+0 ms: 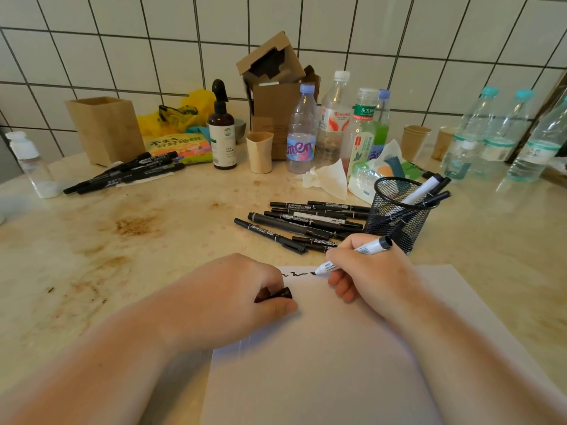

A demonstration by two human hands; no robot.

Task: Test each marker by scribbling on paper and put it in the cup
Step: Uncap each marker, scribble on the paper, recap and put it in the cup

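Two hands work over a sheet of white paper (352, 348) lying on a stained, pale countertop (138, 240) in the head view. The right hand (365, 271) has its fingers curled round a white-barrelled marker (356, 254), its black tip touching the paper at the end of a short wavy black scribble (296, 274) near the sheet's far edge. The left hand (233, 289) rests on the paper's left side and pinches a black marker cap (280, 294) between thumb and fingers. Just beyond the paper lies a loose pile of black markers (300, 223), and right beside them, on the right, stands a black mesh cup (399, 213) with a few markers leaning inside, one of them white. A second bunch of black markers (125, 173) lies well apart at far left, in front of a wooden box (104, 130). Along the tiled wall stand plastic bottles (302, 130), a brown spray bottle (221, 130), a torn cardboard box (273, 87), paper cups (414, 141) and a crumpled tissue (328, 177).
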